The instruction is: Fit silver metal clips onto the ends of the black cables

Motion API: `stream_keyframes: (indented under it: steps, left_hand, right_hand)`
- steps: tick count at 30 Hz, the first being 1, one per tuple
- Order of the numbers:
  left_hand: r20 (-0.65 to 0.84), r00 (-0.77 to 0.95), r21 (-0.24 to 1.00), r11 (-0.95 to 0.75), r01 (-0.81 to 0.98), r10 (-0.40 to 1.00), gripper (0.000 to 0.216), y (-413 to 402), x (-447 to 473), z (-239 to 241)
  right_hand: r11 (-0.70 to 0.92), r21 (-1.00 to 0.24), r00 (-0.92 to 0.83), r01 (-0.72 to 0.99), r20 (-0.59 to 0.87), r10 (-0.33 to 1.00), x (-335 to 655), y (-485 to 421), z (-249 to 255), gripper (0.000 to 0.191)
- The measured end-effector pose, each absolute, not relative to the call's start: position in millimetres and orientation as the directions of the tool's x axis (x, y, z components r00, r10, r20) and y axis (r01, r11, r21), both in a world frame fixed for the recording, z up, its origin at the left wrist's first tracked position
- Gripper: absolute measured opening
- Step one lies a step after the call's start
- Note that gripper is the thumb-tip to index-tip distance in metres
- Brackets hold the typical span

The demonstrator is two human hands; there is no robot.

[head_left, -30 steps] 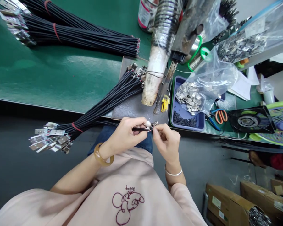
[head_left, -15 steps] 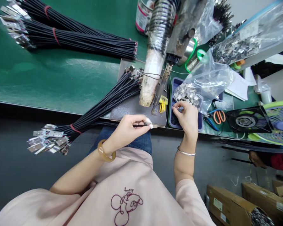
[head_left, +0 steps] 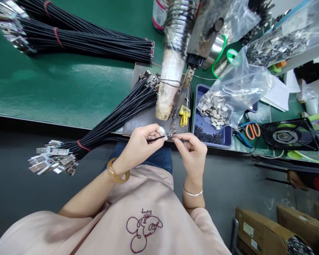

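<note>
My left hand [head_left: 142,143] pinches the end of a thin black cable [head_left: 154,140], its thumb wrapped in white tape, just in front of the bench edge. My right hand [head_left: 192,152] is closed in a pinch on a small part that I cannot make out, held against the cable's metal tip [head_left: 172,134]. Both hands meet below the soldering iron [head_left: 184,90]. Behind my right hand lies a blue tray [head_left: 227,140] with small black pieces and a clear bag of metal clips [head_left: 215,109].
A bundle of black cables [head_left: 117,118] with metal ends hangs off the bench at left. More bundles [head_left: 82,39] lie on the green mat. Orange-handled scissors [head_left: 251,130], a black fan [head_left: 288,136] and cardboard boxes [head_left: 260,230] are to the right.
My right hand went out to the blue tray and came back to the cable tip, closed in a pinch. My left hand kept hold of the cable and rose slightly.
</note>
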State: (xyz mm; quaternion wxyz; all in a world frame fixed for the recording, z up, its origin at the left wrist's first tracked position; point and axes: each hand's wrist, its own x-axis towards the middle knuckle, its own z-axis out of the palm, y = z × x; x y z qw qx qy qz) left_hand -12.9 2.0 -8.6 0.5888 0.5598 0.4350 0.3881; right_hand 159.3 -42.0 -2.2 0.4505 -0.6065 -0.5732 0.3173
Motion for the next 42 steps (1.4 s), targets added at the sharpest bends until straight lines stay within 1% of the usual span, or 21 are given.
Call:
stream_keyframes:
  steps: [7,17,30,35,42]
  left_hand:
    - [-0.085,0.345,0.996,0.072,0.048,0.935,0.008,1,-15,-9]
    - [-0.079,0.350,0.997,0.074,0.028,0.933,0.008,2,-14,-9]
    - [-0.070,0.350,0.996,0.049,0.069,0.934,0.007,1,-16,-8]
    - [-0.048,0.356,0.995,0.015,0.094,0.933,0.008,1,-16,-9]
    - [-0.048,0.359,0.996,0.018,0.087,0.932,0.010,1,-17,-9]
  right_hand:
    - [0.064,-0.903,0.125,0.425,0.129,0.984,150,-37,-10,0.022]
    - [0.029,-0.915,0.126,0.402,0.086,0.988,148,-37,-6,0.023]
    - [0.015,-0.905,0.175,0.424,0.099,0.980,144,-36,-6,0.027]
    - [0.019,-0.878,0.202,0.478,0.131,0.971,142,-36,-7,0.033]
    - [0.117,-0.797,0.179,0.593,0.271,0.946,139,-35,-6,0.033]
